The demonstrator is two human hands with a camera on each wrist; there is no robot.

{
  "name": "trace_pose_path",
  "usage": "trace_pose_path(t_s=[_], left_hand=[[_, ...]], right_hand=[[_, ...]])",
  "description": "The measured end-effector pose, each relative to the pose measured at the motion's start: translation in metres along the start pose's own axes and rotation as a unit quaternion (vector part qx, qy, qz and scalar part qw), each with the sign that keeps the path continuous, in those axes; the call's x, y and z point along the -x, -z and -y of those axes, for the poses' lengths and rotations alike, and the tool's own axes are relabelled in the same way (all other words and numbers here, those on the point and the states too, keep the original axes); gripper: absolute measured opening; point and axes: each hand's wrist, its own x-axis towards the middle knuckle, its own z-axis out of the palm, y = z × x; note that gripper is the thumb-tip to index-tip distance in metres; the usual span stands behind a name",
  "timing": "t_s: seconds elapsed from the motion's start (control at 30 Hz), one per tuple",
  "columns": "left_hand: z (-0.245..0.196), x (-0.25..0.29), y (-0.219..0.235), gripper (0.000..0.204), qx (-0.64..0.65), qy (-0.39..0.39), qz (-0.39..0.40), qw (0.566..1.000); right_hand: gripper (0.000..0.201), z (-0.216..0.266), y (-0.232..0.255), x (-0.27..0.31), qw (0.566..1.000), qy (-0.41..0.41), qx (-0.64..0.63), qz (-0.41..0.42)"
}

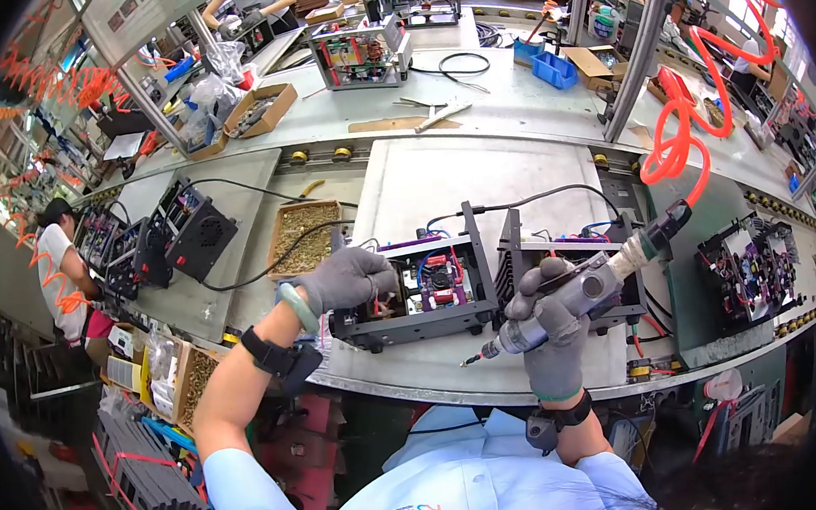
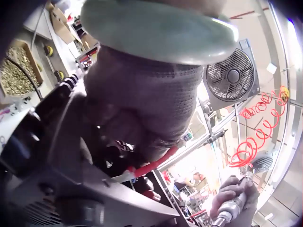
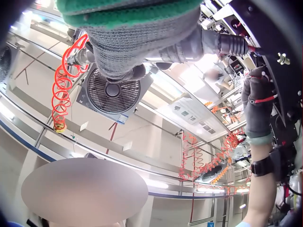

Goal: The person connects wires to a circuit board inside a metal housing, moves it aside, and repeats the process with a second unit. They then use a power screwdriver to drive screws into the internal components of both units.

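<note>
My gloved left hand [image 1: 352,277] is at the left end of an open black metal chassis [image 1: 423,329], which holds circuit boards and red and blue parts. Its fingers pinch a red wire [image 2: 154,163], also visible across the glove in the right wrist view. My gloved right hand [image 1: 555,325] grips an air screwdriver [image 1: 588,287], fed by a coiled orange hose [image 1: 677,143]. The tool's bit [image 1: 472,358] points left, in front of the chassis and apart from it. In the right wrist view a small brass-coloured screw [image 3: 284,58] shows against the black metal.
A second black chassis [image 1: 623,310] stands behind the right hand. Left of the first one lies a box of small screws [image 1: 305,229], with a black cable across it. Another circuit assembly [image 1: 750,271] rests at right. One person [image 1: 64,272] works at far left.
</note>
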Motion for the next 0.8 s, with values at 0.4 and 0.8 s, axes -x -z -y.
trace_pose_path(t_s=[0.4,0.8], left_hand=[[-0.031,0.009,-0.006,0.024,-0.343,0.045,-0.074,0.936],[-0.016,0.043,-0.018,0.027,-0.456,-0.069,-0.099,0.882]], right_hand=[[0.046,0.003,0.002,0.004,1.000,-0.001,0.014,0.014],[0.044,0.006,-0.016,-0.019,0.998,0.034,0.013,0.050]])
